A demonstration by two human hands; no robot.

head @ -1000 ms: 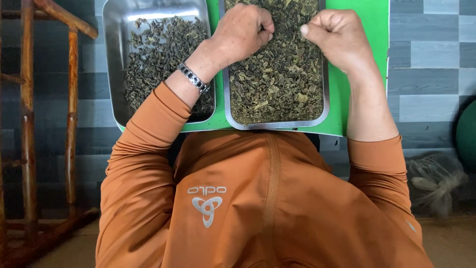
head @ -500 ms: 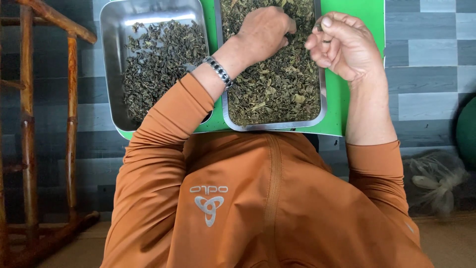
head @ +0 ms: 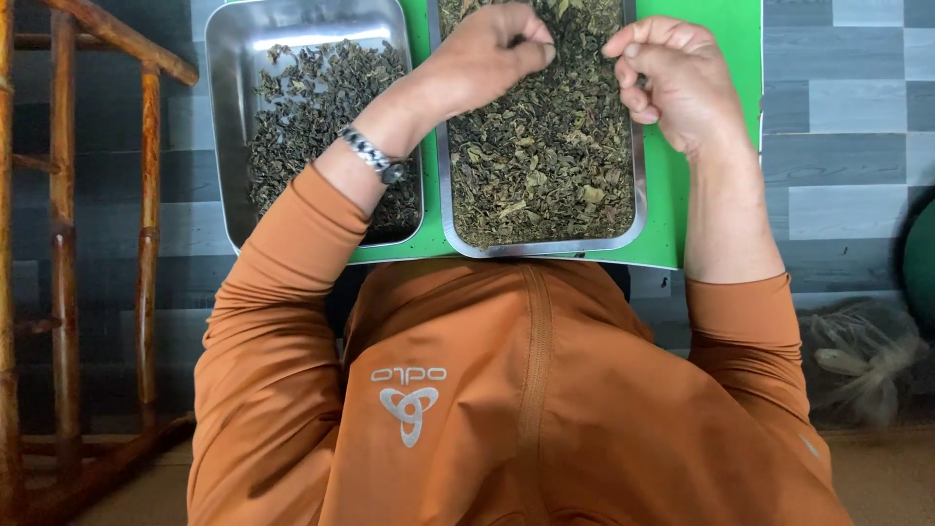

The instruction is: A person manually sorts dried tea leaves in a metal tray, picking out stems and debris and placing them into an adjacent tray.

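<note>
**Two steel trays of dried leaves, both hands over the right one**

Head view: You have two shallow rectangular stainless-steel trays side by side on a bright green mat (head: 701, 209). The left steel tray (head: 226, 117) holds a thinner, darker layer of curled dried leaves (head: 312, 107), with bare metal showing along its top and left edges. The right steel tray (head: 638, 195) is filled nearly edge to edge with a thicker bed of lighter olive-green dried leaves (head: 545, 166).

Your left hand (head: 487, 54) reaches across the gap between the trays and hovers over the top left of the right tray, knuckles up, fingers (head: 531, 44) curled together in a pinch at the leaves; whether a leaf sits between them you cannot tell. A silver metal link bracelet (head: 375, 156) circles that wrist, and the orange sleeve (head: 282, 263) is pushed up the forearm.

Your right hand (head: 677, 83) hangs over the right tray's upper right edge, loosely cupped, fingers bent inward and close together; nothing clearly shows in its grip.

Count: two trays, two hands, one mat, one bracelet. A brown wooden frame (head: 68, 244) stands at your left over the grey plank floor (head: 838, 175).
</note>
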